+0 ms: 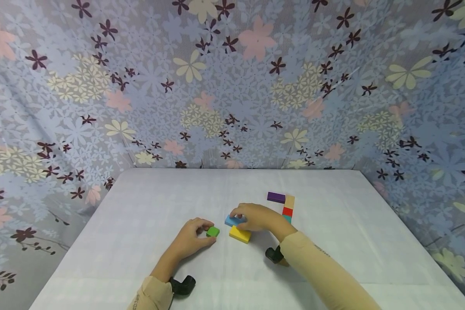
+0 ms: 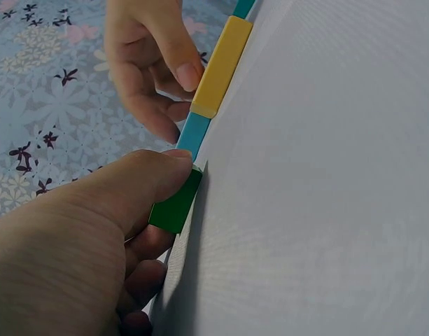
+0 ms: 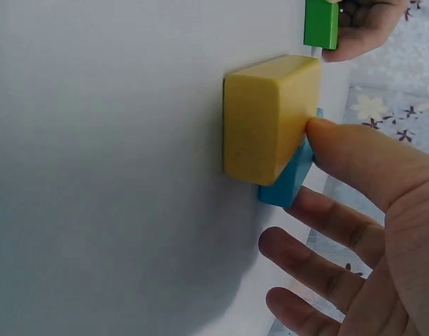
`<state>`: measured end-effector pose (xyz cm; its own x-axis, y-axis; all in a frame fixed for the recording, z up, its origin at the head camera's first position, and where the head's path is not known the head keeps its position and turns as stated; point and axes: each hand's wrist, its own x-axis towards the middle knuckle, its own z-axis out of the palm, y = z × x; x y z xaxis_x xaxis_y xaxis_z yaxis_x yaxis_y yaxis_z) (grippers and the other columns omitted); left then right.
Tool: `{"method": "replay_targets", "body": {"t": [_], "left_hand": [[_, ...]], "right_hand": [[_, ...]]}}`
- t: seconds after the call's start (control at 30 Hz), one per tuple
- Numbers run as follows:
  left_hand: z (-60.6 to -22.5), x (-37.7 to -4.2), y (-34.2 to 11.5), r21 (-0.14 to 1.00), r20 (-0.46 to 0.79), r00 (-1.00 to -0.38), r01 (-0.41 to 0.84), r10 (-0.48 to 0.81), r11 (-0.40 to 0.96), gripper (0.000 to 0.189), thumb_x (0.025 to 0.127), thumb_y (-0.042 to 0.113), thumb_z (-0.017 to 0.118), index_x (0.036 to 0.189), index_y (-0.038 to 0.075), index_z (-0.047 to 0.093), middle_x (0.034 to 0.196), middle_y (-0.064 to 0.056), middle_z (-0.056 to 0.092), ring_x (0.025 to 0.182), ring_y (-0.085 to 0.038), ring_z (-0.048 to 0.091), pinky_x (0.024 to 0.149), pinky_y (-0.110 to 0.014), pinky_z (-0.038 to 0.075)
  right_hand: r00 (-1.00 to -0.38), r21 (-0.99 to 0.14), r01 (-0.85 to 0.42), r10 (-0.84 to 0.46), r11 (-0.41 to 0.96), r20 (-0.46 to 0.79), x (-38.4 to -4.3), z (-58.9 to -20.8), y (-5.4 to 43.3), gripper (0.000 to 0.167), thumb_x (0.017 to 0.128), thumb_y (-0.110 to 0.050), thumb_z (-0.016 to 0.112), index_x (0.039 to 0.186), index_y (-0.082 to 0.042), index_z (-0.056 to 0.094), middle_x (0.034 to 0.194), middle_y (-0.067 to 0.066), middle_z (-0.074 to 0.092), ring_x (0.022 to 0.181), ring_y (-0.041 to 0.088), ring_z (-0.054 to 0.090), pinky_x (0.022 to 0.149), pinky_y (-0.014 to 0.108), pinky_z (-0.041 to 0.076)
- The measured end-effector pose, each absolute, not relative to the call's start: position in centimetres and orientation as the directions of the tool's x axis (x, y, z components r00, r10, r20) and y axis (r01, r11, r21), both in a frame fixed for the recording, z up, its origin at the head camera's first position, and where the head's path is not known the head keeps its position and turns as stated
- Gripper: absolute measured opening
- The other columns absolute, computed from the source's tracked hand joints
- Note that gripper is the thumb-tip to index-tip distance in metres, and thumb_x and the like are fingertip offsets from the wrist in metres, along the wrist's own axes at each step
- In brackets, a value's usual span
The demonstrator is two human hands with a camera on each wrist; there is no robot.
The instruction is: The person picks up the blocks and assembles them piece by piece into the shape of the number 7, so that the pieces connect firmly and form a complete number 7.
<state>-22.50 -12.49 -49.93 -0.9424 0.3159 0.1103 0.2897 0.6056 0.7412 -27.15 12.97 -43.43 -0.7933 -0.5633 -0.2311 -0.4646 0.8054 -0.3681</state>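
A small green block [image 1: 213,232] lies on the white table, pinched between the thumb and fingers of my left hand [image 1: 190,239]. To its right are a light blue block [image 1: 234,221] and, just nearer to me, a yellow block [image 1: 240,235], both lying flat. My right hand [image 1: 255,216] reaches over the blue block and holds it with thumb and index finger. In the right wrist view, the thumb [image 3: 333,143] also lies close against the yellow block [image 3: 252,129], and the other fingers are spread loosely. Part of the blue block is hidden behind the yellow one there.
Beyond my right hand, a purple block [image 1: 276,197] meets a column of tan [image 1: 289,202], red [image 1: 287,212] and teal [image 1: 287,219] blocks. A tan piece [image 1: 283,262] shows partly under my right wrist. Floral cloth [image 1: 232,86] hangs behind the table.
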Motion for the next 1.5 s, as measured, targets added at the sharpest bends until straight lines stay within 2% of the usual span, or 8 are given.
{"method": "replay_targets", "body": {"t": [0.13, 0.37, 0.73, 0.93, 1.1, 1.3, 1.5], "left_hand": [[-49.9, -22.5, -12.5, 0.742, 0.109, -0.942, 0.289, 0.316, 0.605, 0.036, 0.083, 0.035, 0.079, 0.114, 0.019, 0.070, 0.103, 0.007, 0.065, 0.099, -0.011, 0.056, 0.091, -0.036, 0.050], [-50.0, -22.7, -12.5, 0.743, 0.105, -0.942, 0.287, 0.318, 0.605, 0.036, 0.083, 0.035, 0.079, 0.114, 0.018, 0.070, 0.103, 0.007, 0.065, 0.099, -0.011, 0.056, 0.091, -0.037, 0.050], [-50.1, -22.7, -12.5, 0.744, 0.105, -0.942, 0.287, 0.320, 0.603, 0.037, 0.083, 0.036, 0.079, 0.114, 0.019, 0.070, 0.103, 0.007, 0.065, 0.100, -0.011, 0.056, 0.091, -0.037, 0.051], [-50.1, -22.7, -12.5, 0.743, 0.107, -0.942, 0.288, 0.317, 0.605, 0.037, 0.083, 0.035, 0.080, 0.114, 0.019, 0.070, 0.103, 0.007, 0.065, 0.099, -0.011, 0.056, 0.091, -0.036, 0.050], [-50.0, -22.7, -12.5, 0.740, 0.106, -0.943, 0.286, 0.315, 0.608, 0.036, 0.083, 0.034, 0.080, 0.114, 0.019, 0.070, 0.103, 0.007, 0.065, 0.099, -0.011, 0.056, 0.091, -0.037, 0.051], [-49.9, -22.6, -12.4, 0.739, 0.101, -0.944, 0.282, 0.313, 0.611, 0.036, 0.083, 0.034, 0.080, 0.114, 0.018, 0.070, 0.103, 0.007, 0.065, 0.100, -0.012, 0.056, 0.091, -0.038, 0.050], [-49.7, -22.6, -12.4, 0.735, 0.102, -0.943, 0.285, 0.316, 0.615, 0.036, 0.083, 0.033, 0.080, 0.114, 0.018, 0.070, 0.103, 0.007, 0.065, 0.098, -0.011, 0.055, 0.090, -0.036, 0.050]], "right_hand": [[-0.801, -0.381, -0.452, -0.555, 0.806, -0.223, -27.3, -43.7, 13.0, 0.033, 0.096, -0.030, 0.066, 0.129, -0.028, 0.063, 0.114, -0.003, 0.063, 0.106, 0.017, 0.060, 0.099, 0.042, 0.049], [-0.811, -0.373, -0.453, -0.548, 0.810, -0.203, -27.8, -44.2, 13.0, 0.033, 0.094, -0.039, 0.067, 0.126, -0.030, 0.064, 0.105, -0.005, 0.063, 0.093, 0.012, 0.057, 0.090, 0.037, 0.050], [-0.822, -0.339, -0.451, -0.532, 0.825, -0.203, -28.2, -44.2, 12.6, 0.029, 0.096, -0.036, 0.065, 0.124, -0.030, 0.063, 0.107, -0.006, 0.064, 0.094, 0.012, 0.057, 0.092, 0.037, 0.050], [-0.830, -0.293, -0.477, -0.534, 0.829, -0.158, -28.4, -44.0, 12.7, 0.029, 0.095, -0.031, 0.067, 0.123, -0.027, 0.064, 0.107, -0.007, 0.065, 0.093, 0.010, 0.058, 0.091, 0.035, 0.051], [-0.838, -0.274, -0.471, -0.522, 0.838, -0.158, -29.0, -43.9, 13.1, 0.031, 0.095, -0.026, 0.068, 0.125, -0.027, 0.063, 0.110, -0.007, 0.065, 0.097, 0.010, 0.058, 0.097, 0.036, 0.050], [-0.859, -0.264, -0.432, -0.482, 0.862, -0.169, -29.9, -43.9, 14.0, 0.035, 0.094, -0.024, 0.069, 0.128, -0.029, 0.063, 0.120, -0.005, 0.064, 0.111, 0.015, 0.058, 0.103, 0.040, 0.047], [-0.877, -0.237, -0.437, -0.469, 0.868, -0.100, -30.6, -44.0, 15.1, 0.037, 0.093, -0.020, 0.070, 0.128, -0.029, 0.065, 0.121, -0.003, 0.066, 0.115, 0.021, 0.057, 0.104, 0.044, 0.045]]}}
